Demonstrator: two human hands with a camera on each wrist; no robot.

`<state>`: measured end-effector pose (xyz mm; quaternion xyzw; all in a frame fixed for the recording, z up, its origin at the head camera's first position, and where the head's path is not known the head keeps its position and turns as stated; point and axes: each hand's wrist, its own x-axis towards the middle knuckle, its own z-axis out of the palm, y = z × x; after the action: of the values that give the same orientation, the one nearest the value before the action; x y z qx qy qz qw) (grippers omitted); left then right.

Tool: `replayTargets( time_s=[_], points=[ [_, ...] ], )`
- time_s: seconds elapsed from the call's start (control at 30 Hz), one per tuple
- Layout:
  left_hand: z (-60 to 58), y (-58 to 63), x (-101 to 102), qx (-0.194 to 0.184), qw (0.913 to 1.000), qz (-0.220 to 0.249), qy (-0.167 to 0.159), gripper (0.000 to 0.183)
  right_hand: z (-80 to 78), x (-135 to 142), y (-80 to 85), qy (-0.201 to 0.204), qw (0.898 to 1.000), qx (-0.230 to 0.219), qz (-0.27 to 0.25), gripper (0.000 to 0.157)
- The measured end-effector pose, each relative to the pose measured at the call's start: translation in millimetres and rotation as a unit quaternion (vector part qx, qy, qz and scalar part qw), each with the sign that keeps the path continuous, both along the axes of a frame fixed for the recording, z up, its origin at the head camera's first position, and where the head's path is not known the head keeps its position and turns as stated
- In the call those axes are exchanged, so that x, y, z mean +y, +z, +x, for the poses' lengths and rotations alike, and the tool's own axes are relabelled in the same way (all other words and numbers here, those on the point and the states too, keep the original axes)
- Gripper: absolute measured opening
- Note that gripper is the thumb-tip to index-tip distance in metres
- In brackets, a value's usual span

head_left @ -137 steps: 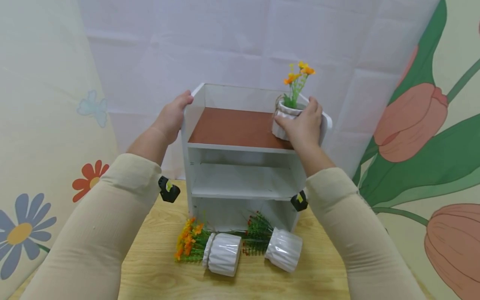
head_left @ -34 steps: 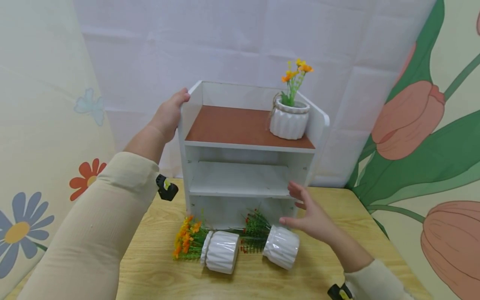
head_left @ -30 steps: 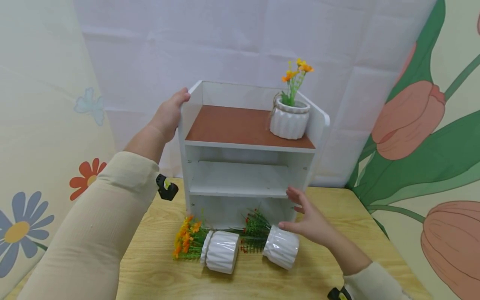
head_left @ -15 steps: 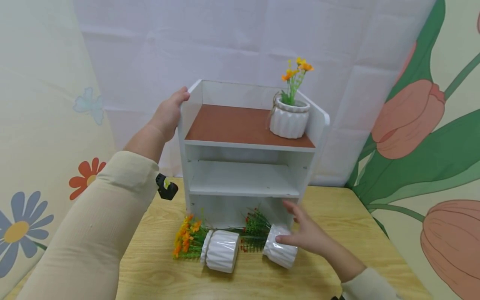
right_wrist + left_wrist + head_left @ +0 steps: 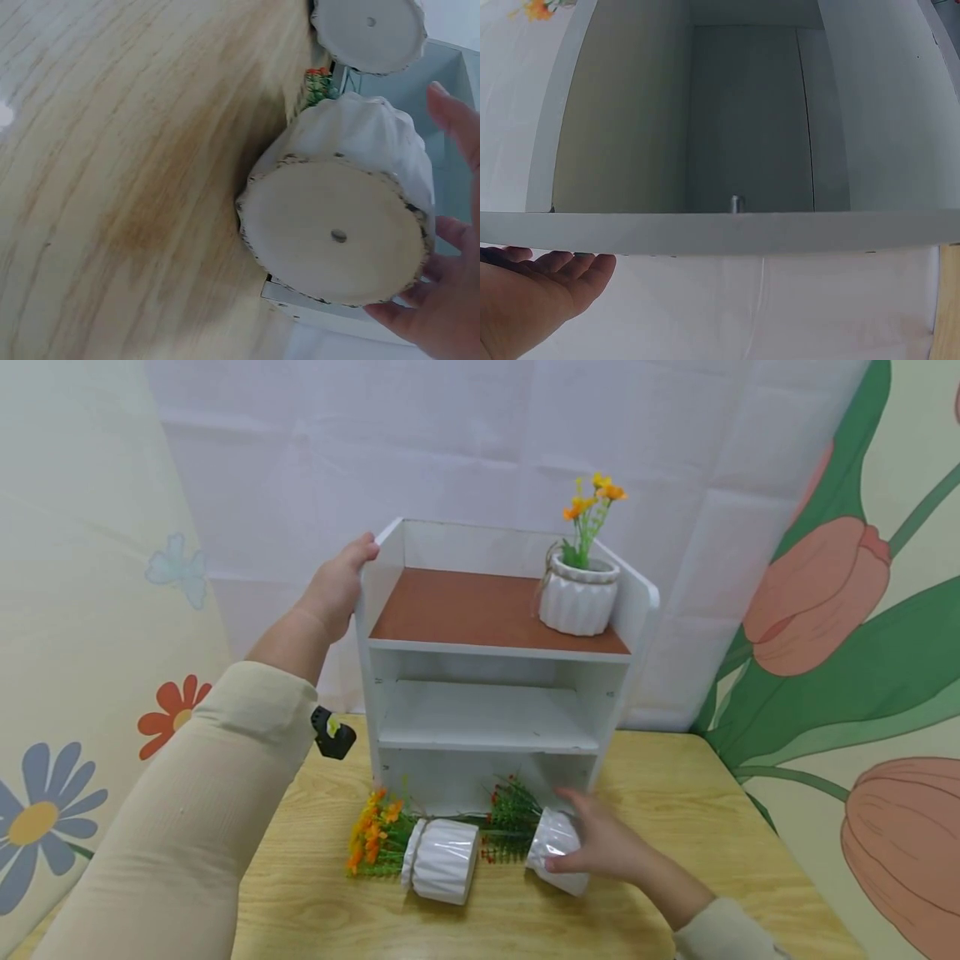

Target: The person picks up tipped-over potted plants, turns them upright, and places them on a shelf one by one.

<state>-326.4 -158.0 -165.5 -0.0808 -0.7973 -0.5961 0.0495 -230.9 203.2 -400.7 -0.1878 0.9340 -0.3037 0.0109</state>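
On the counter (image 5: 337, 920), before the right half of the white shelf unit (image 5: 483, 717), a red-berried flowerpot (image 5: 553, 843) is lying sideways; the right hand (image 5: 609, 842) is surrounding it, grip spread. Before the unit's left half, an orange-flowered pot (image 5: 444, 862) is lying too. The left hand (image 5: 332, 592) is resting against the unit's left panel, fingers loose. An upright planter (image 5: 579, 600) is standing on the unit's top right.

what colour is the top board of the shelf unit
The top board is reddish-brown, seen best in the head view.
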Motion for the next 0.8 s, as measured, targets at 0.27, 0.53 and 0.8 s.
replayTargets(
  time_s=[0.27,0.53,0.8],
  points=[
    [0.7,0.2,-0.7,0.003,1.0,0.002,-0.004,0.058,-0.7,-1.1,-5.4,0.023,0.999,0.019,0.036,0.108],
    [-0.9,0.0,-1.0,0.001,1.0,0.005,-0.005,0.058,-4.0,-2.3,-11.0,0.03,0.997,0.042,0.06,0.104],
    [-1.3,-0.8,-1.2,0.001,0.9999,0.009,-0.007,0.058,-3.4,-5.3,-12.8,0.017,0.995,0.04,0.091,0.109]
  ],
)
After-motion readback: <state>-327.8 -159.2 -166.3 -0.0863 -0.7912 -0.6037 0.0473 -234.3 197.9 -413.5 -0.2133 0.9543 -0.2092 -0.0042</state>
